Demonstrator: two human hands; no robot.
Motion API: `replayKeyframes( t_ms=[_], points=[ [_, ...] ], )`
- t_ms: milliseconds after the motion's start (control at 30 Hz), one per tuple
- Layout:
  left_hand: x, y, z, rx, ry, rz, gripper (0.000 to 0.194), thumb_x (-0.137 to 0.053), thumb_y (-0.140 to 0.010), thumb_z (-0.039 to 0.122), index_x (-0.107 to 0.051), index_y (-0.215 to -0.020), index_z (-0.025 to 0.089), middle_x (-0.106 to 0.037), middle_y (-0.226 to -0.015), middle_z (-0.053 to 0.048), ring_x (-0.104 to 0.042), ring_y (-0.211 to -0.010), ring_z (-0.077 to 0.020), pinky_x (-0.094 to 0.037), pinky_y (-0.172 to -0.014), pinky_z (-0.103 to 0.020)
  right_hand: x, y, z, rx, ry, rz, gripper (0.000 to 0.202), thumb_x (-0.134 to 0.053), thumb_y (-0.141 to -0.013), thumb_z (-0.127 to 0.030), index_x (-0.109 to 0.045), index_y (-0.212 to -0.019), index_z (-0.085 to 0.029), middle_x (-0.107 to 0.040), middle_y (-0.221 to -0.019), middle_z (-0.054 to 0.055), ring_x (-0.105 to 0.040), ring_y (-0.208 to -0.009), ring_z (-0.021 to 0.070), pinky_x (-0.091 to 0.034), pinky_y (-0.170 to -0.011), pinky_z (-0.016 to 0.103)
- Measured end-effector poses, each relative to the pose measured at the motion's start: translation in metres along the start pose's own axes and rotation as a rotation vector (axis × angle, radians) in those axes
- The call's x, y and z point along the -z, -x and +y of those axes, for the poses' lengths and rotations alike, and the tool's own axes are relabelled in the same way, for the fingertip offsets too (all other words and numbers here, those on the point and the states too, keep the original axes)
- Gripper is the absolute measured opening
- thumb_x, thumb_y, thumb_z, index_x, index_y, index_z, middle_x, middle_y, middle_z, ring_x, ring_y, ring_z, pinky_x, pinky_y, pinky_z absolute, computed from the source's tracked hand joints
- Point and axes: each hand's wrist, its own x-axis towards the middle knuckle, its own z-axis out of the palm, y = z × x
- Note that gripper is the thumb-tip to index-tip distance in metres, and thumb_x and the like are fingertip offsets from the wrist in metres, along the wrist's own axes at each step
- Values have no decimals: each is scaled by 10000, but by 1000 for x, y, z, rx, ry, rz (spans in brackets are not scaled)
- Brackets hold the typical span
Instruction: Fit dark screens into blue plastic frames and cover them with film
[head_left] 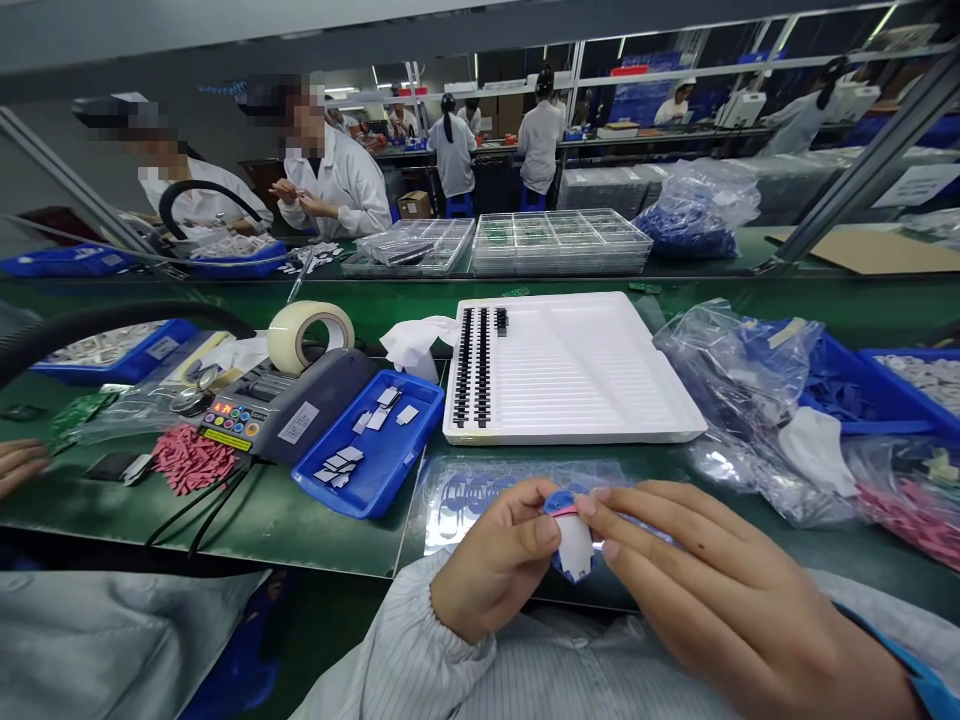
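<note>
Near the front edge of the bench, my left hand [499, 560] pinches a small rounded blue-and-white part [575, 552] between thumb and fingers. Across its upper end runs a narrow pink strip [564, 511]. The fingertips of my right hand [720, 585] press on the strip's right end and the part's side, the other fingers stretched out together. Behind both hands lies a clear plastic sheet with ring shapes [457, 495]. Farther back is a white ribbed tray [585, 380] with columns of small black pieces [474, 365] on its left side.
Left of the tray are a blue bin [382, 480] of white pieces, a tape dispenser [281, 410], a tape roll [289, 340] and pink strips [193, 460]. Plastic bags [739, 370] and blue bins crowd the right. A co-worker's hand [19, 465] shows far left.
</note>
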Motion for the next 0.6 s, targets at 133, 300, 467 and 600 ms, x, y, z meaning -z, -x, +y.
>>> replayKeyframes(
  t_ms=[133,300,467,600],
  points=[
    [2,-2,-2,0,3,59,324,-788,-641,352,-650,-828,126,-619,-721,-17,-540,-672,-111,-361,-663,-238,-3,9,-2,-81,33,-85,219,-419,-911,-65,-586,-1053,-69,-679,-1091,113,-580,-1046,300,-440,-858,474],
    [2,0,-3,12,-26,68,315,-776,-656,359,-656,-837,131,-596,-690,-8,-515,-643,-106,-352,-662,-249,-4,13,-1,-55,50,-121,279,-427,-899,-45,-573,-1136,-36,-644,-1154,137,-528,-1081,329,-406,-857,497],
    [-1,1,-2,24,-60,41,351,-771,-651,392,-644,-843,127,-616,-758,-39,-543,-720,-143,-364,-697,-271,-4,16,0,-111,-29,-110,371,-485,-881,-42,-514,-1251,-43,-596,-1246,112,-452,-1158,307,-373,-908,475],
    [1,-2,-2,0,-68,47,266,-740,-699,355,-640,-807,135,-598,-743,-24,-529,-724,-132,-367,-712,-265,-12,14,-1,-103,-66,-52,378,-555,-867,-76,-514,-1240,-36,-666,-1116,79,-492,-1089,262,-385,-888,441]
  ],
)
